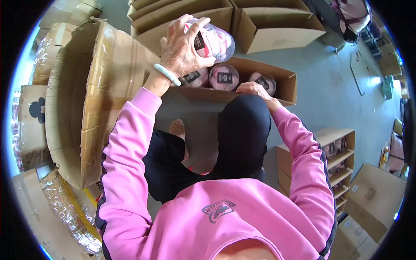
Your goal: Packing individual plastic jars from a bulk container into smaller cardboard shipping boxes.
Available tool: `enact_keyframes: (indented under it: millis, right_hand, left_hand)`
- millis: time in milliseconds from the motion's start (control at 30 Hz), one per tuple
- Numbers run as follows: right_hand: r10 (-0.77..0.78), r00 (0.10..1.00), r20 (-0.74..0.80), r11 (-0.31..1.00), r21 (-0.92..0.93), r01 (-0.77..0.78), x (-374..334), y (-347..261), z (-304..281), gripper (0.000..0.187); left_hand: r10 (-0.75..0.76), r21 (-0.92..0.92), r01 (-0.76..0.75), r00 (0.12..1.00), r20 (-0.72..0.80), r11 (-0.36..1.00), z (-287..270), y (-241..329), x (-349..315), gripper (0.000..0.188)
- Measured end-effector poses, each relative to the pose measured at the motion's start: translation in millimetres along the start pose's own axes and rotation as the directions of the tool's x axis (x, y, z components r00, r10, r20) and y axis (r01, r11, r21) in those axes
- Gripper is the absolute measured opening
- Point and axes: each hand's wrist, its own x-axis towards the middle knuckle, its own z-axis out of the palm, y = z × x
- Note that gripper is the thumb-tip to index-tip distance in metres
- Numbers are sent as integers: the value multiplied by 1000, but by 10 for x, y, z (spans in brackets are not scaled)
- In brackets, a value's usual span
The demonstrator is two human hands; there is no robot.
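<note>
My left hand (184,47) grips a clear round plastic tub (219,41) with pink and white contents and a black label. It holds the tub tilted above a long, narrow open cardboard box (286,84). My right hand (256,90) has its fingers curled over the near rim of that box, close to another tub (268,79). A middle tub (224,78) stands upright with its label showing. Further left, a third tub (196,79) is partly hidden beneath my left hand and wrist.
A big open carton (93,104) rises close on my left. Several narrow open boxes (277,37) stand at the far side. A cardboard box with compartments (342,157) holding tubs is by my right elbow. Closed cartons (372,195) lie at the lower right.
</note>
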Motion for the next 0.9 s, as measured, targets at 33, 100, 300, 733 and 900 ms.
enact_keyframes:
  millis: [33,100,300,733,900]
  right_hand:
    - [-18,1000,-18,994,104,20,-88,-70,31,22]
    - [91,996,20,949,300,-92,-236,-145,1,24]
    - [659,738,-144,693,-263,-671,-388,-301,-340,74]
    - [786,599,-150,573,-186,-798,-360,-305,67,122]
    - [808,545,-223,493,-249,-833,-581,-538,-357,119]
  left_hand:
    - [-23,-20,24,999,27,1000,18,37,-27,99]
    - [4,-53,-3,999,32,999,8,63,-68,98]
    - [36,24,-37,999,32,999,-256,91,-103,98]
    - [209,-247,-179,973,101,952,-381,408,-111,95]
    - [179,-448,-70,962,206,892,-22,343,-289,95]
